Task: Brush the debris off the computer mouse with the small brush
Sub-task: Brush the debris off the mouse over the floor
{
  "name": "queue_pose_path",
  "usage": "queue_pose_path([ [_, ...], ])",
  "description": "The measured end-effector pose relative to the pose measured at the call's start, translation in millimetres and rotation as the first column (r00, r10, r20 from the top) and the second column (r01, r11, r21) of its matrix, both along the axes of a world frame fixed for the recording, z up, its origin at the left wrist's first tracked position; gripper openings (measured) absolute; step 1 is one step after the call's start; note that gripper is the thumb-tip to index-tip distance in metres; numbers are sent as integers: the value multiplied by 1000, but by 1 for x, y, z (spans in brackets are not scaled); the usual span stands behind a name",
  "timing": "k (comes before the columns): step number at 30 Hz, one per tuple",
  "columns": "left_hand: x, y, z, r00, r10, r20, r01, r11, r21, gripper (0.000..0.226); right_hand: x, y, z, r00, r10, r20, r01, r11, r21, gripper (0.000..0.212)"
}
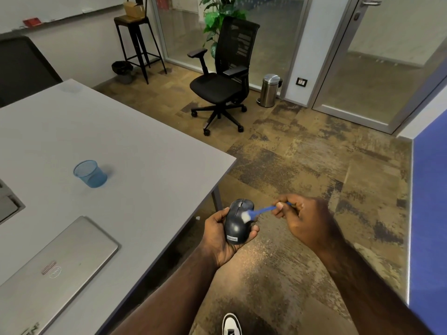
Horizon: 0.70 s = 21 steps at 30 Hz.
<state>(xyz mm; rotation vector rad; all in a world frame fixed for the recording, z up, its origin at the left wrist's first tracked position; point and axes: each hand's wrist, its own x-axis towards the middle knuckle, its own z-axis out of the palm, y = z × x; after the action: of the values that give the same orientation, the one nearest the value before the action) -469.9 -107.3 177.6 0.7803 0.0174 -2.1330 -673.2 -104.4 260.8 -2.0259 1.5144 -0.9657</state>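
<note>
Left hand (219, 240) cradles the mouse (237, 222); right hand (306, 222) pinches the brush (262, 211).

The left hand's fingers curl round the mouse, holding it in the air over the floor, just beside the desk (135, 151) corner. The right hand's thumb and fingers pinch the blue brush handle, with the white bristles touching the top of the mouse. On the desk, well apart from the hands, stand a blue mesh cup (90, 174) and a closed laptop (55, 264).
</note>
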Motion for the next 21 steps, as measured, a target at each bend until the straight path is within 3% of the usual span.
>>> queue_pose_path([
  [3,2,2,3,999,-18,-43,18,1000,-5,56,-2,-3,1,994,-113,13,113,993,-42,18],
  [8,-1,2,5,998,44,-53,-44,999,0,51,2,8,3,984,173,26,-175,973,151,13],
  [15,4,-1,8,997,42,-58,-38,996,79,52,0,2,2,999,-51,16,52,997,-52,19],
  [19,4,1,7,995,85,-59,-80,993,88,51,-2,5,2,996,94,0,-94,995,-27,14],
  [21,5,2,7,994,66,-86,-59,995,81,54,-3,4,1,996,86,-18,-86,995,-48,14],
])
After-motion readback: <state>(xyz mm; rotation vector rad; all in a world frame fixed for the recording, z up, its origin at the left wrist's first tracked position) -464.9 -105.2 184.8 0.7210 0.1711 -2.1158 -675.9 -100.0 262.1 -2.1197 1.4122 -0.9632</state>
